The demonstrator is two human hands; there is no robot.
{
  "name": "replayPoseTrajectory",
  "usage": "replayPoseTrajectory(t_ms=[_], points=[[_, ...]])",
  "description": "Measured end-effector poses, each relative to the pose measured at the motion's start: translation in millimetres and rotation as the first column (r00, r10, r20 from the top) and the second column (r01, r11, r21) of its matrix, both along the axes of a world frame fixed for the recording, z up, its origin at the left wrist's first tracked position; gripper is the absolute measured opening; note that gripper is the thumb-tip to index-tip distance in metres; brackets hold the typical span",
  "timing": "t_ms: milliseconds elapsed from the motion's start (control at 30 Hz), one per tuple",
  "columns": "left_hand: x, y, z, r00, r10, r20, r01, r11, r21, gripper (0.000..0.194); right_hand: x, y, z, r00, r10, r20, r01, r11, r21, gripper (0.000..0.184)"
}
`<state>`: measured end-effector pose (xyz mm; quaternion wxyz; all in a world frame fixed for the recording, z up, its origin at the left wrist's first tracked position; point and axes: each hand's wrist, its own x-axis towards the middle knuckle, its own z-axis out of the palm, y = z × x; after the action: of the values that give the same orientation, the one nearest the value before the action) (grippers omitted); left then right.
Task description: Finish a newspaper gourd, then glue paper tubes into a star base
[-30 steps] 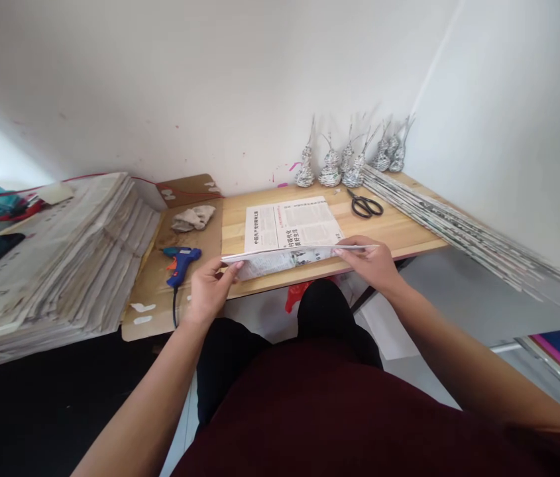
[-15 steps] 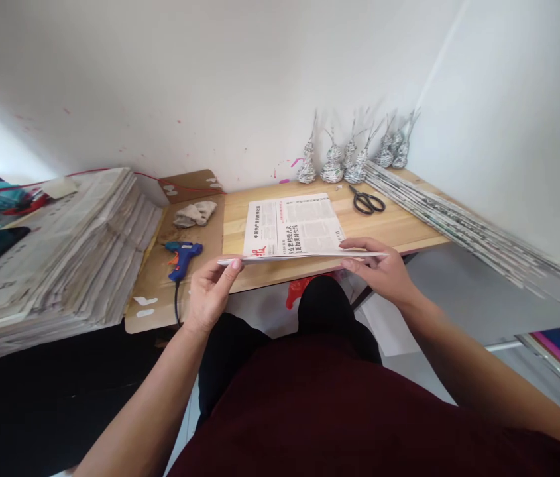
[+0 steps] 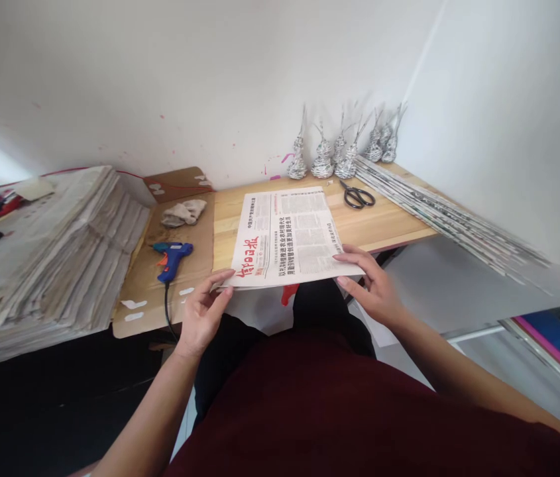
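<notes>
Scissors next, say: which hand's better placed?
Right hand, probably: it holds the near right corner of the newspaper, with the scissors just beyond. The left hand holds the near left corner, closer to the glue gun.

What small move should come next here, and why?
Probably slide the newspaper a little farther onto the table, since its near edge juts past the table's front edge and the left hand and right hand hold its near corners.

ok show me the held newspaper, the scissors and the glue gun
held newspaper (image 3: 289, 237), head view, middle of its printed page
scissors (image 3: 348, 190), head view, where blades meet handles
glue gun (image 3: 173, 257), head view, blue body
</notes>
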<state>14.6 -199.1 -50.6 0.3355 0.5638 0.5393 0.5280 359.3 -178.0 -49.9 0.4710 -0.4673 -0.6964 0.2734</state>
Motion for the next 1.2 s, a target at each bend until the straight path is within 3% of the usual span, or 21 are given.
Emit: replayPoseTrajectory(t_ms=[167, 333, 433, 500, 633, 733, 867, 967, 1033, 1133, 1200], points=[[0.1, 2.4, -15.7, 1.000, -0.007, -0.025, 0.008, 1.000, 0.009, 0.041, 0.3, -2.8, -13.4, 0.993, -0.043, 0.106, 0.039, 0.999, 0.038, 0.038], [-1.0, 8.4, -11.6, 0.939, 0.079, -0.335, -0.036, 0.991, 0.132, 0.023, -3.3, -1.6, -11.8, 0.961, -0.094, 0.259, 0.058, 0.988, 0.143, 0.037], [1.6, 11.9, -1.6, 0.860, 0.176, -0.479, -0.051, 0.964, 0.261, 0.016, -2.3, -1.7, -11.0, 0.947, -0.078, 0.312, 0.036, 0.990, 0.138, 0.044], [5.6, 15.0, 6.9, 0.846, 0.224, -0.484, -0.053, 0.938, 0.342, 0.014, -1.4, -2.0, -10.6, 0.941, -0.059, 0.332, 0.024, 0.994, 0.106, 0.051], [19.0, 24.5, 27.7, 0.892, 0.231, -0.389, -0.031, 0.890, 0.455, 0.011, -4.6, -0.5, -4.3, 0.922, -0.030, 0.387, 0.006, 0.998, 0.064, 0.061], [34.0, 33.3, 45.5, 0.928, 0.204, -0.311, -0.021, 0.864, 0.503, 0.010, -15.0, 1.7, 6.4, 0.865, -0.021, 0.501, 0.012, 1.000, 0.022, 0.070], [60.7, 42.7, 67.2, 0.925, 0.154, -0.347, 0.074, 0.823, 0.563, 0.009, -37.0, 3.9, 22.3, 0.824, -0.014, 0.566, 0.026, 1.000, -0.014, 0.079], [81.3, 43.9, 76.0, 0.888, 0.078, -0.452, 0.230, 0.777, 0.585, 0.014, -49.8, 8.7, 30.8, 0.884, 0.043, 0.465, -0.026, 0.999, -0.042, 0.061], [90.9, 40.6, 75.2, 0.855, 0.011, -0.519, 0.331, 0.759, 0.561, 0.030, -51.9, 15.2, 33.1, 0.947, 0.064, 0.314, -0.037, 0.995, -0.093, 0.048], [94.6, 30.3, 60.4, 0.795, -0.058, -0.604, 0.398, 0.802, 0.447, 0.085, -45.9, 28.3, 31.2, 0.997, -0.079, -0.026, 0.070, 0.970, -0.235, 0.055], [90.9, 21.7, 41.6, 0.700, -0.115, -0.705, 0.427, 0.859, 0.284, 0.111, -39.3, 36.7, 29.0, 0.933, -0.206, -0.294, 0.110, 0.943, -0.314, 0.062]])
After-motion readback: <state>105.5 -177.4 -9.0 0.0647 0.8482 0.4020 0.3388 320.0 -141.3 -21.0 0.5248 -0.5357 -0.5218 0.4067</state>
